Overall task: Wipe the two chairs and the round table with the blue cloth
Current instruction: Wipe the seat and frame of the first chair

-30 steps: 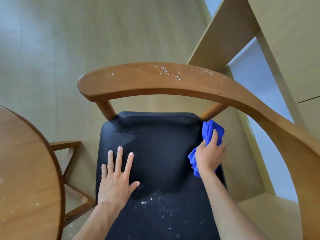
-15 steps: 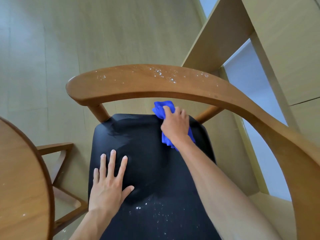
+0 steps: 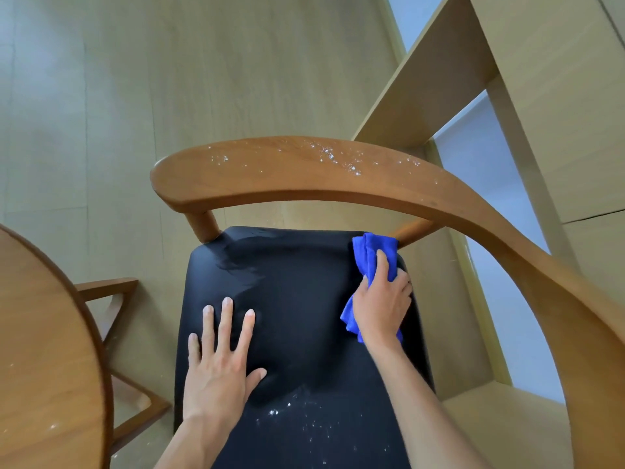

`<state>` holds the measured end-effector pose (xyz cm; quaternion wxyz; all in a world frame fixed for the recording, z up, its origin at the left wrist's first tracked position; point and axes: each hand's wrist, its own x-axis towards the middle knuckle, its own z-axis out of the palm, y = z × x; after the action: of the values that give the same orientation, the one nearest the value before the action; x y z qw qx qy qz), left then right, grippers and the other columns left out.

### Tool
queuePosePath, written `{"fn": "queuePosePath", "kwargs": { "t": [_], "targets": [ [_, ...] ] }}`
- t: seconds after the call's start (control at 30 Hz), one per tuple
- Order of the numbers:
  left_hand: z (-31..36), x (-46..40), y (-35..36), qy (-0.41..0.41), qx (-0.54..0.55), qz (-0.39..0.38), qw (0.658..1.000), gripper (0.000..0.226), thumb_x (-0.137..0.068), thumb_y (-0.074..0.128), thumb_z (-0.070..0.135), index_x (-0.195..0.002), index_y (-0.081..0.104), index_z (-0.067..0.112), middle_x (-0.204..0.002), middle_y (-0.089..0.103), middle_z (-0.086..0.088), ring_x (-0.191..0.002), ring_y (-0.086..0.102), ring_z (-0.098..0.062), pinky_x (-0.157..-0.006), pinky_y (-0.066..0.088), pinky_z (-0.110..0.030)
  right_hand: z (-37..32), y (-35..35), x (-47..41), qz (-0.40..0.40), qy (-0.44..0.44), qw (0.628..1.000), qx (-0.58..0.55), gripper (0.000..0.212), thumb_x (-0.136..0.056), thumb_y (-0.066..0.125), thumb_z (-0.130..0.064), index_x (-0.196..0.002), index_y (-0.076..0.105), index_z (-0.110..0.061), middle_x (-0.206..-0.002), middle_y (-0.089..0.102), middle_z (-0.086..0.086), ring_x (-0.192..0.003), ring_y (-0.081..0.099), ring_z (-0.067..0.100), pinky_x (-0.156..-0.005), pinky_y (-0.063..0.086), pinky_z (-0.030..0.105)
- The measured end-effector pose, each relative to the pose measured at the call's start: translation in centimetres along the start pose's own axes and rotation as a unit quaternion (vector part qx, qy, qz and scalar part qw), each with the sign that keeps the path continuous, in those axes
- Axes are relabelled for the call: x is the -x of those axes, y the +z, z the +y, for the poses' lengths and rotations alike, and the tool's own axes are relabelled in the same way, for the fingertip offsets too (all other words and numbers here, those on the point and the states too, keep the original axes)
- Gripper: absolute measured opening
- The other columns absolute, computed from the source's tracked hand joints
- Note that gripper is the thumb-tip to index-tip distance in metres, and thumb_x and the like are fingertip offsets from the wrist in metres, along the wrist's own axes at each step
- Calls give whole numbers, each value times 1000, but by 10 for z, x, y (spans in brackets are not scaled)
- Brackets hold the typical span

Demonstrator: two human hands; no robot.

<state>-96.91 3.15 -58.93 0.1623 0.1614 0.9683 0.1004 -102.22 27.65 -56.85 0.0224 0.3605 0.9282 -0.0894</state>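
Head view: right hand (image 3: 380, 304) grips blue cloth (image 3: 368, 253) at seat's (image 3: 304, 299) right edge; left hand (image 3: 218, 363) flat, released.

The black seat (image 3: 297, 299) of the wooden chair (image 3: 304, 170) carried a flat left hand (image 3: 216, 363) near its middle and a blue cloth (image 3: 372, 258) pressed under the right hand (image 3: 382, 306) at its far right corner. White specks (image 3: 304, 424) lay on the near part.

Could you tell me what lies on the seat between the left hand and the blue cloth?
In the head view, only bare black seat separates the left hand from the blue cloth; the white specks lie nearer the front edge.
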Motion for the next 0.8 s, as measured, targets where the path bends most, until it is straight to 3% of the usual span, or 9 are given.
{"fn": "queuePosePath", "kwargs": {
  "t": [0.13,0.2,0.27,0.33,0.43,0.5,0.63,0.73,0.8],
  "targets": [
    [4,-1,2,9,5,-8,1000,114,-53,87,47,-145,28,14,-153,25,-24,-140,19,-47,-91,42,-66,-50,12,0,43,-16,999,-14,52,-68,71,-7,-119,60,-11,-97,56,22,-73,53,39,-61,43,41],
    [3,-1,3,10,4,-11,1000,107,-60,84,50,-144,30,13,-152,25,-25,-138,23,-49,-90,43,-67,-88,16,4,31,-134,990,-24,54,-64,69,-7,-117,60,-15,-97,55,17,-75,52,37,-61,40,38],
    [2,-1,3,12,0,-12,1000,84,-80,53,62,-144,30,12,-153,25,-25,-137,25,-49,-88,44,-68,-121,24,21,-3,-284,958,-26,54,-65,66,-9,-118,60,-19,-97,55,14,-79,52,35,-64,38,37],
    [0,-2,1,2,-4,-32,999,83,-88,13,70,-144,31,12,-152,26,-25,-137,25,-49,-87,44,-66,-134,30,33,-19,-374,927,-11,57,-65,66,-11,-121,60,-22,-99,56,12,-78,51,30,-65,37,35],
    [1,-1,-1,-3,-12,-44,999,86,-89,-3,69,-143,34,13,-152,28,-24,-136,25,-48,-85,46,-65,-91,29,12,10,-449,894,-8,62,-66,68,-11,-126,60,-24,-109,58,15,-79,51,31,-66,40,35],
    [2,-1,-2,0,-17,-51,999,86,-89,-2,69,-143,34,13,-152,27,-24,-136,25,-49,-84,46,-65,-40,22,-12,19,-423,906,-5,60,-68,66,-9,-127,60,-22,-111,58,16,-80,53,34,-67,45,38],
    [2,-1,-7,-2,-35,-59,998,85,-89,-1,69,-143,34,13,-151,28,-24,-135,24,-49,-84,47,-65,37,-3,-44,31,-254,967,11,56,-72,62,-4,-127,58,-17,-101,57,16,-76,52,37,-69,49,44],
    [1,-1,-9,-7,-43,-61,997,85,-89,0,69,-144,33,13,-151,28,-24,-135,24,-49,-83,47,-64,61,-15,-50,-12,-194,981,20,59,-79,60,-3,-134,52,-20,-107,56,15,-83,51,36,-78,47,45],
    [0,-1,-11,-1,-43,-55,998,80,-90,15,70,-144,33,13,-150,29,-25,-135,25,-48,-83,48,-64,58,-13,-44,-13,-176,984,4,58,-81,59,-3,-136,51,-22,-109,55,14,-86,50,34,-80,45,43]
  ]
}}
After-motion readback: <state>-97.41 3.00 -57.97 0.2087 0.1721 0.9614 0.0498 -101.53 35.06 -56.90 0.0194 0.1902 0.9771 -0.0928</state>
